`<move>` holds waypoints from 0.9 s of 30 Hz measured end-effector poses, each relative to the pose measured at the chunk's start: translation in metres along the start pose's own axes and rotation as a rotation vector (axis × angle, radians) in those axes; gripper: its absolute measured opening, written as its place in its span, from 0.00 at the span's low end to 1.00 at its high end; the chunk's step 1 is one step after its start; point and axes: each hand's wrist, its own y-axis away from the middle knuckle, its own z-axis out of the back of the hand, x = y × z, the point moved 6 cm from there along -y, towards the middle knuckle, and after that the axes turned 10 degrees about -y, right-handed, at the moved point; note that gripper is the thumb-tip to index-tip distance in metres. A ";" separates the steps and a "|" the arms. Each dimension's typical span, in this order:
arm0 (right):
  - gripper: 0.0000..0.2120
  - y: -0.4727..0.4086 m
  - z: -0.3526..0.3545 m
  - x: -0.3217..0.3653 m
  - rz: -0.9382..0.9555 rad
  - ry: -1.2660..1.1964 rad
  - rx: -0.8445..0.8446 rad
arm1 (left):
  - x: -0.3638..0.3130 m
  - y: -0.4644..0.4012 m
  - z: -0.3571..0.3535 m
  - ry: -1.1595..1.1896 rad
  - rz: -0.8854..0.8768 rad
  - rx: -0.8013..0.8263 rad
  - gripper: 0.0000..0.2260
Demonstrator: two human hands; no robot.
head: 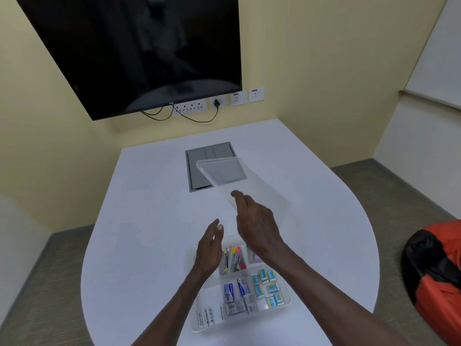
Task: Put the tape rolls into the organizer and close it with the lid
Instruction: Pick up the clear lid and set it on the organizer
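Right hand grip: clenched on the near edge of the clear plastic lid. Lid is tilted, lifted off the bench, far end pointing toward 11 o'clock, overlapping the grey flush cable hatch in view. Contact between lid and bench: cannot tell.

Left hand grip: released, fingers straight and together, palm facing right, holding nothing. It hovers over the far-left corner of the organizer, at about 7 o'clock from the right hand, close to it but apart.

Organizer: clear divided tray at bench near edge, 6 o'clock in frame, uncovered. Contents visible:
- far middle compartment: bright sticky flags plus metal pieces, too blurred to name
- right compartment: small blue-yellow boxes, loose pile
- centre: blue-white staple boxes
- near left: white tubes lying flat
- far right: something purple, partly hidden under the right forearm

Tape rolls: cannot pick them out; the far-left compartment is hidden by the left hand.

Surroundings: dark wall screen at 11 o'clock, socket strip below it, orange-black bean bag at 3 o'clock on the floor.
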 end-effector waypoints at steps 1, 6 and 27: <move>0.26 -0.001 0.000 0.007 0.030 -0.009 -0.011 | -0.005 -0.002 0.005 0.021 -0.009 -0.011 0.23; 0.18 -0.007 0.010 0.043 0.135 -0.071 -0.119 | -0.013 -0.016 0.037 0.123 0.010 -0.144 0.24; 0.14 -0.013 -0.018 -0.076 -0.464 -0.695 -0.084 | 0.100 -0.012 0.106 0.527 0.289 -0.253 0.14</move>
